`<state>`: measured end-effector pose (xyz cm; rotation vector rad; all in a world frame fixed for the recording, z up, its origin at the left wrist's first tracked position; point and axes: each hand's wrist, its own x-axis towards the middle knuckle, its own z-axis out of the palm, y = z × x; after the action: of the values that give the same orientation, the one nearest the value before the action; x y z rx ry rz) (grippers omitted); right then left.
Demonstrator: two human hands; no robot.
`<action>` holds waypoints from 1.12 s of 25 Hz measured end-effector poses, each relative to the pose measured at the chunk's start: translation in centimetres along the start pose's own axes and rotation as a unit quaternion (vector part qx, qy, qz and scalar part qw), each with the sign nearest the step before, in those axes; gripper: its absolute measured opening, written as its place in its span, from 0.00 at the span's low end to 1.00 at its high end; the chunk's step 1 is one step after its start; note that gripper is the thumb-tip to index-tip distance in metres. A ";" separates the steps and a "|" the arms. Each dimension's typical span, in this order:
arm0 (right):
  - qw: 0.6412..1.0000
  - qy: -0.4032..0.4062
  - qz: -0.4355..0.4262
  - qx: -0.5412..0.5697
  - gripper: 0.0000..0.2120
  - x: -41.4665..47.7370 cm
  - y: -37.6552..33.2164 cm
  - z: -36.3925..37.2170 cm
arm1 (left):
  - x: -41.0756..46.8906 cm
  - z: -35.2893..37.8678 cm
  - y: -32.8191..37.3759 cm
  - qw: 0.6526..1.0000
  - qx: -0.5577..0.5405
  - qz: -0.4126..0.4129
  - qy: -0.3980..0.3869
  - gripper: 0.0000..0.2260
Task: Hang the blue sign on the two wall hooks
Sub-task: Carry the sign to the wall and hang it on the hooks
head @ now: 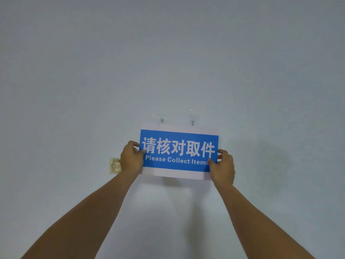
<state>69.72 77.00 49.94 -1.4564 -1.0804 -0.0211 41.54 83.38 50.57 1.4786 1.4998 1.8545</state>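
Note:
The blue sign [179,151] with white lettering and a white border is held flat against the pale wall. My left hand [131,157] grips its left edge, thumb on the front. My right hand [223,166] grips its lower right corner the same way. Two clear adhesive wall hooks sit just above the sign's top edge: the left hook [161,119] and the right hook [192,122]. The sign's top border lies right below both hooks, with the right hook's metal tip touching or overlapping the border; whether either hook passes through a hole cannot be told.
A worn beige wall socket [114,165] is mounted left of the sign, partly behind my left wrist. The bare pale wall [168,53] fills the view. A soft shadow falls right of the sign.

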 end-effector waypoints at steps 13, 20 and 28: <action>1.000 0.010 -0.011 0.010 0.22 6.7 1.2 4.6 | 7.1 6.4 -1.6 0.999 -0.023 0.003 -0.022 0.08; 0.999 -0.001 -0.035 0.009 0.22 7.9 2.0 6.9 | 8.7 7.4 -3.5 0.999 -0.034 -0.019 -0.021 0.09; 0.999 0.006 -0.035 0.019 0.23 8.3 1.7 8.6 | 10.6 7.8 -4.5 0.998 -0.047 -0.028 -0.024 0.08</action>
<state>70.49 88.97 51.45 -1.3824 -1.1164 -0.0590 42.43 97.29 51.27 1.4142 1.3968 1.8186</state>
